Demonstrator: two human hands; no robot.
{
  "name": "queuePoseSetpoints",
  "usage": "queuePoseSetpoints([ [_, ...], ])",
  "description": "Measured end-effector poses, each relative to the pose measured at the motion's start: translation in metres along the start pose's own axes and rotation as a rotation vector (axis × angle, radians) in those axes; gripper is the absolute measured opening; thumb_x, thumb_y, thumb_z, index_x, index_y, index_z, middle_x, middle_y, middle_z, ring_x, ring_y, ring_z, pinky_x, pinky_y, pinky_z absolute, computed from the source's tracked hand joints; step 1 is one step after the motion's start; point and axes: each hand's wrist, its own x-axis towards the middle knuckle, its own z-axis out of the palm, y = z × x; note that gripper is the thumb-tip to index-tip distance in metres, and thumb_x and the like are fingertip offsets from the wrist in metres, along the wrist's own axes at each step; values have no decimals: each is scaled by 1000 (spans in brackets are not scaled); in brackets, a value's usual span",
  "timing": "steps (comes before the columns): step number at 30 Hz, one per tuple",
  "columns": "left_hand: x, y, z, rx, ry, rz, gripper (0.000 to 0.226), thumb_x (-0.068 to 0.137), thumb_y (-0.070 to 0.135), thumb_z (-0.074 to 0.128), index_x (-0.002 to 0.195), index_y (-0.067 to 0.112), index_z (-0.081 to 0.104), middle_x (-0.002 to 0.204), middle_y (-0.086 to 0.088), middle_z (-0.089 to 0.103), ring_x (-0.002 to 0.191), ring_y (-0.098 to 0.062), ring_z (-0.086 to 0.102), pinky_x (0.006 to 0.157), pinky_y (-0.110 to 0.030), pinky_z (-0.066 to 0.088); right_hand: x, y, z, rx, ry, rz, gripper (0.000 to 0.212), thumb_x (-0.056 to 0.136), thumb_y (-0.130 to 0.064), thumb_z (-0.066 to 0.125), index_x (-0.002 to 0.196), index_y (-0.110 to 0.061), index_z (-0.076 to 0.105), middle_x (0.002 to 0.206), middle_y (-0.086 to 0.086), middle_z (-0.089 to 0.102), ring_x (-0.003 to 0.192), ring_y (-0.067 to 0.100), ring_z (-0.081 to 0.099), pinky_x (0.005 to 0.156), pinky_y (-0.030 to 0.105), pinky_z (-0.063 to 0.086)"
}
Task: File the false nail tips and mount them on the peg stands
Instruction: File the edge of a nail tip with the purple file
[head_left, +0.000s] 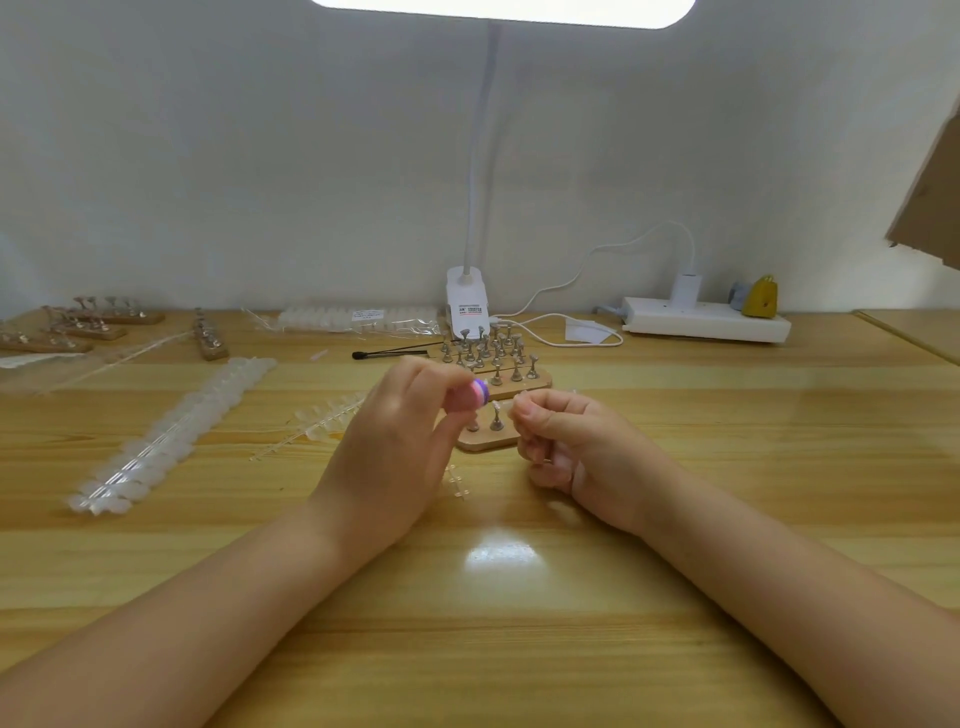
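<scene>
Left grip: left hand pinches a small file block, pink and purple layers, rounded end facing right.
Right grip: right hand has its fingers curled, thumb and forefinger closed near a pale sliver that I take for a nail tip; too small and clear to confirm.
Key relation: the file block lies just left of the right fingertips, near but seemingly not touching; its long axis is hidden inside the left hand.
Nearest stand: wooden peg stand, directly behind and between both hands, with two metal pegs showing; right hand is nearer.
More stands: cluster of peg stands farther back, pegs flared at the top, apparently bare.
Stock: strips of translucent nail tips lie on the surface well to the left.
Materials: glossy light wood-grain surface; dull metal pegs; frosted plastic tips.
Step judged: filing, mounting not yet done.
</scene>
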Motion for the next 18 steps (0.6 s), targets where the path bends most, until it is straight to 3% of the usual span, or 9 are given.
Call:
queuePoseSetpoints([
  [4, 2, 9, 3, -68, -26, 104, 26, 92, 12, 56, 112, -3, 63, 101, -14, 61, 88, -24, 62, 80, -38, 53, -2, 1, 0, -65, -27, -32, 12, 79, -21, 62, 85, -11, 59, 64, -3, 49, 53, 6, 43, 43, 16, 29],
  [8, 0, 3, 2, -53, -52, 55, 26, 94, 11, 55, 115, -3, 63, 100, -14, 63, 87, -27, 63, 78, -43, 53, -2, -1, 0, -21, -38, -29, 6, 81, -19, 60, 83, -14, 57, 67, -2, 49, 54, 8, 45, 42, 17, 32],
  [13, 0, 5, 4, -137, -37, 87, 31, 96, 15, 51, 122, 0, 59, 106, -10, 61, 94, -15, 59, 86, -24, 50, -3, 0, 2, -78, -31, -41, 8, 81, -21, 60, 85, -15, 56, 67, -3, 50, 55, 9, 46, 43, 18, 32],
  [16, -2, -1, 3, -163, -90, 30, 29, 96, 13, 52, 123, 4, 59, 105, -7, 61, 92, -15, 59, 85, -30, 50, -3, -1, 2, -25, -20, -34, 6, 82, -19, 59, 84, -15, 55, 67, -4, 49, 54, 9, 45, 41, 17, 31],
  [18, -1, -2, 2, -166, -59, 35, 29, 97, 14, 52, 124, 4, 58, 104, -6, 60, 92, -13, 58, 85, -26, 49, -3, -1, 2, -24, -18, -32, 7, 81, -19, 59, 85, -14, 56, 67, -4, 50, 54, 9, 45, 41, 17, 31],
])
